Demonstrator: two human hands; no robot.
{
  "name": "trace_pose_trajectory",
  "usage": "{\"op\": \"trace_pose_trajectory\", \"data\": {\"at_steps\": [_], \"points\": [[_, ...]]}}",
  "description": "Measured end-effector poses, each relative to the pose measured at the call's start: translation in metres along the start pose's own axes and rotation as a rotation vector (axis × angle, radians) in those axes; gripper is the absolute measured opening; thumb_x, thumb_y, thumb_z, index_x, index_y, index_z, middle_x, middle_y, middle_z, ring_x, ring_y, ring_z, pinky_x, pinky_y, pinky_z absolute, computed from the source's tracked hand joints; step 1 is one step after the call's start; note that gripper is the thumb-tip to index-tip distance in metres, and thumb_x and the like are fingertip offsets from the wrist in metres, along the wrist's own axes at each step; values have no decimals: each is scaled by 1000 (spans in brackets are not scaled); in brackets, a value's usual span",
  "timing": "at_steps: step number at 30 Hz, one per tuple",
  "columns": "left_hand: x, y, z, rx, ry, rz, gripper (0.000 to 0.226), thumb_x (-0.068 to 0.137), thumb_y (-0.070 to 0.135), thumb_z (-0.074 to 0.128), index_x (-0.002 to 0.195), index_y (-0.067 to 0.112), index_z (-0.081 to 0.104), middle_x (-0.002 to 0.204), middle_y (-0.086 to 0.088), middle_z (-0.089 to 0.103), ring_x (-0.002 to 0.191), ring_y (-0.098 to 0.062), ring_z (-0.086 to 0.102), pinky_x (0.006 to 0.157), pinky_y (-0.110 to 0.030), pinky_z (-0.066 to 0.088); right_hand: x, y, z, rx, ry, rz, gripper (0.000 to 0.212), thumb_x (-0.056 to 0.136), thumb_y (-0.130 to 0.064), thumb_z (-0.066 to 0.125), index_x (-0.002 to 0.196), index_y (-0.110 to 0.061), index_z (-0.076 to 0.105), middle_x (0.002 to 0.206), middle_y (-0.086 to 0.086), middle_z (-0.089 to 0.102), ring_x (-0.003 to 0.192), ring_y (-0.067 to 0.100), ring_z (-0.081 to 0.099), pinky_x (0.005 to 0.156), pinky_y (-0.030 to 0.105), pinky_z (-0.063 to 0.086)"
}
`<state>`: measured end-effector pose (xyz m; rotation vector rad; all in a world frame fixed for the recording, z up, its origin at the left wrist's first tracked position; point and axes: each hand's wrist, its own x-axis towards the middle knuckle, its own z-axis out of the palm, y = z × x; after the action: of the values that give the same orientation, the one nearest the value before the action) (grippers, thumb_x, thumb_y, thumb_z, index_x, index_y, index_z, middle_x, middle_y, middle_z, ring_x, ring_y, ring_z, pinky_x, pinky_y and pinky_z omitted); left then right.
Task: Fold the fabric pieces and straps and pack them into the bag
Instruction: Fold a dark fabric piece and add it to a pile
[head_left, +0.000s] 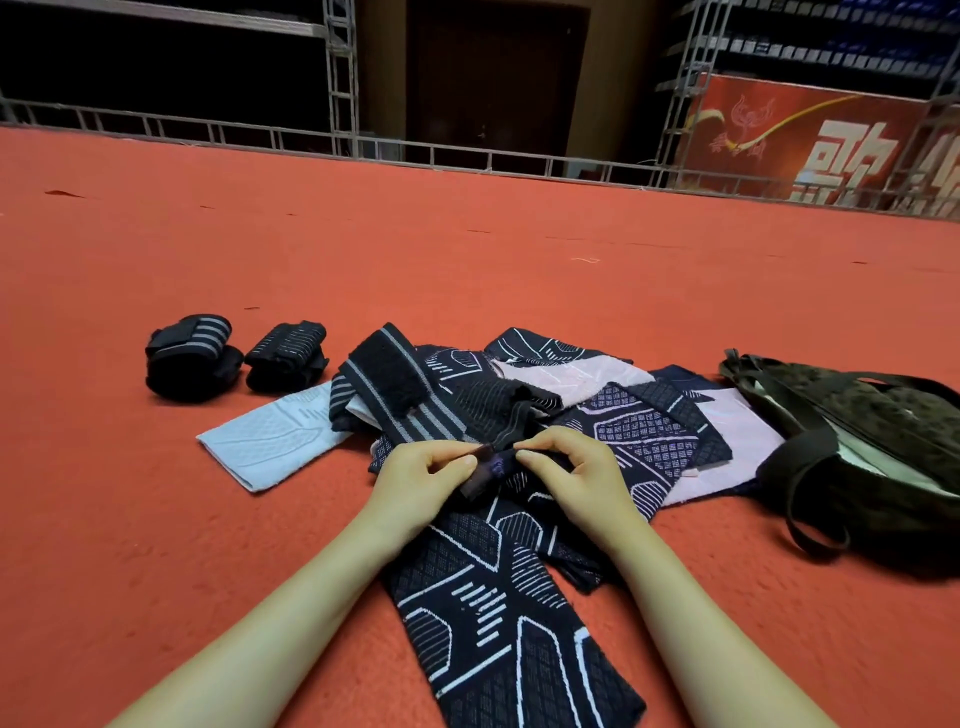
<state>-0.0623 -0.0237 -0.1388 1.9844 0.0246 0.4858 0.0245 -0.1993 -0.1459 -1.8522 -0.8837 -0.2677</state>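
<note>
A heap of dark navy patterned fabric pieces (639, 426) and striped black straps (410, 400) lies on the red carpet before me. My left hand (421, 475) and my right hand (563, 467) both pinch the end of a dark strap (491, 462) at the heap's near edge. One long navy piece (509, 613) runs toward me between my forearms. A pale blue piece (270, 441) lies flat at the left. Two rolled strap bundles (192, 356) (287, 354) sit further left. The dark bag (862, 452) lies at the right.
Red carpet (467, 249) stretches all around. A metal truss rail (467, 156) borders its far edge, with truss towers and a red banner (810, 140) behind at the right. The bag's straps loop onto the carpet near my right forearm.
</note>
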Motion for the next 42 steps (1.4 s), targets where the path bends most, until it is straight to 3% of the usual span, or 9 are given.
{"op": "trace_pose_trajectory", "data": {"at_steps": [4, 10, 20, 26, 30, 33, 36, 39, 42], "points": [[-1, -2, 4, -16, 36, -18, 23, 87, 3, 61, 103, 13, 73, 96, 6, 72, 83, 12, 61, 78, -5, 42, 2, 1, -3, 39, 18, 63, 15, 83, -2, 68, 81, -17, 73, 83, -10, 71, 81, -1, 64, 77, 10, 43], [-4, -2, 10, -27, 82, -19, 23, 87, 3, 61, 104, 14, 73, 96, 9, 70, 85, 17, 59, 79, -2, 40, 4, -1, -5, 63, 86, 152, 25, 84, -6, 68, 75, -29, 66, 80, -9, 71, 77, -2, 62, 75, 11, 44], [-10, 1, 18, -31, 163, -25, 23, 88, 5, 60, 104, 14, 73, 98, 10, 70, 94, 2, 62, 85, -3, 41, 3, -3, -2, 15, 234, 247, 16, 86, -10, 65, 73, -17, 64, 69, -8, 64, 64, -1, 55, 62, 14, 42], [-16, 3, 21, -110, 233, -48, 22, 88, 4, 60, 101, 16, 74, 93, 13, 69, 88, 12, 61, 82, -3, 43, 4, -6, -1, -64, 217, 242, 16, 87, -11, 63, 74, -21, 63, 72, -11, 65, 69, -1, 57, 66, 15, 41], [-10, -2, 16, -22, 165, -38, 23, 89, 6, 59, 106, 14, 72, 100, 9, 69, 91, 9, 59, 81, 0, 38, -1, -8, 3, -266, 108, 25, 11, 89, -16, 55, 87, -21, 64, 86, -10, 61, 85, 9, 55, 78, 25, 41], [-7, -7, 13, 25, 131, -42, 24, 90, 9, 58, 110, 15, 70, 106, 8, 69, 99, 0, 60, 85, -3, 39, -8, -8, 5, -418, 36, -180, 29, 84, -16, 45, 103, -20, 66, 102, -5, 59, 100, 15, 51, 90, 30, 38], [-6, -8, 11, -10, 156, -60, 24, 90, 10, 59, 111, 14, 70, 108, 6, 69, 102, -3, 61, 85, -3, 40, -12, -10, 5, -434, -10, -249, 28, 83, -26, 51, 107, -21, 65, 103, -8, 60, 102, 12, 52, 92, 30, 37], [-5, -8, 9, -66, 152, -82, 24, 89, 9, 60, 109, 14, 71, 101, 6, 71, 92, 3, 63, 78, -2, 41, -9, -9, 7, -447, -49, -211, 30, 83, -47, 59, 105, -27, 64, 94, -10, 60, 92, 11, 53, 86, 30, 40], [-4, -5, 7, -22, 103, -73, 25, 86, 11, 64, 108, 21, 70, 71, 7, 63, 66, 2, 55, 68, -6, 39, -6, -9, 6, -262, -37, -110, 20, 81, -41, 64, 97, -29, 69, 87, -11, 64, 88, 7, 57, 84, 30, 44]]}}
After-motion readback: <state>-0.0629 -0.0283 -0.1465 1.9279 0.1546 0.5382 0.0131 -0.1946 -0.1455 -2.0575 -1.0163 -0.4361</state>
